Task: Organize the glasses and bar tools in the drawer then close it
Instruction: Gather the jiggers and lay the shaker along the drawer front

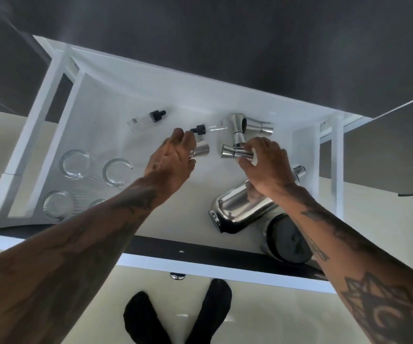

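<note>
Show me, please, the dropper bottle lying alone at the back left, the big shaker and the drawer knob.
dropper bottle [145,118]: head view, clear body.
shaker [240,209]: head view, shiny side.
drawer knob [177,276]: head view, metal top.

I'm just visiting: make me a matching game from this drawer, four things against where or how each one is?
Things:
1. glasses
2. cocktail shaker
3. dropper bottle
4. jigger

Places or states:
A. held in the right hand
B. lying alone near the drawer's back wall
C. standing grouped on the left
D. lying on its side on the right

Pairs: 1-C, 2-D, 3-B, 4-A
</note>
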`<act>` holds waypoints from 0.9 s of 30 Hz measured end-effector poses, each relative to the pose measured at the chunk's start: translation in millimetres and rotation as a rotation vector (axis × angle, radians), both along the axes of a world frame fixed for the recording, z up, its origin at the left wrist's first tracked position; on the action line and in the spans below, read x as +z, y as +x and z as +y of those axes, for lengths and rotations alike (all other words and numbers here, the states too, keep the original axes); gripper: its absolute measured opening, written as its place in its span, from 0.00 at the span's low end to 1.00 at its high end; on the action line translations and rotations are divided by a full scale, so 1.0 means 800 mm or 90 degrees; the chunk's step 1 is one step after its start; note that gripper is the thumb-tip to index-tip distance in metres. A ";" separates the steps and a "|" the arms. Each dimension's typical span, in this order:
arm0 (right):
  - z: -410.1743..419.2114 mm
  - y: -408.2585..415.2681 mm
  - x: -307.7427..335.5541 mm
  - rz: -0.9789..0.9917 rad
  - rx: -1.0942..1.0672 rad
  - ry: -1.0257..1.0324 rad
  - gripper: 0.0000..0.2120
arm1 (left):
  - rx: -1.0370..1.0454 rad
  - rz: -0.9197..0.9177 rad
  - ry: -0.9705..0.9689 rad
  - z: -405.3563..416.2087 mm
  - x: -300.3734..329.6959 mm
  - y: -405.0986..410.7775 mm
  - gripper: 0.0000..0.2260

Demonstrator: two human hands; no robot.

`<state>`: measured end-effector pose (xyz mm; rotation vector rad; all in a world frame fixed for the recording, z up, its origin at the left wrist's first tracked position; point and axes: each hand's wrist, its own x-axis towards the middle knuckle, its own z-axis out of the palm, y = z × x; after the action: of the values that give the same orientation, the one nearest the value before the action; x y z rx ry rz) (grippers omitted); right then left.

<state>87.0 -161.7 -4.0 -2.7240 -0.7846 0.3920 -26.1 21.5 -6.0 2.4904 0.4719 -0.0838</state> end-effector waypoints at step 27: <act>-0.040 -0.031 0.037 0.101 0.223 -0.098 0.34 | -0.250 0.257 0.037 -0.006 0.030 -0.027 0.40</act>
<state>61.8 -194.1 25.5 -2.6457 -1.2340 0.7623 -47.7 17.0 17.8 2.5938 0.1357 -0.7470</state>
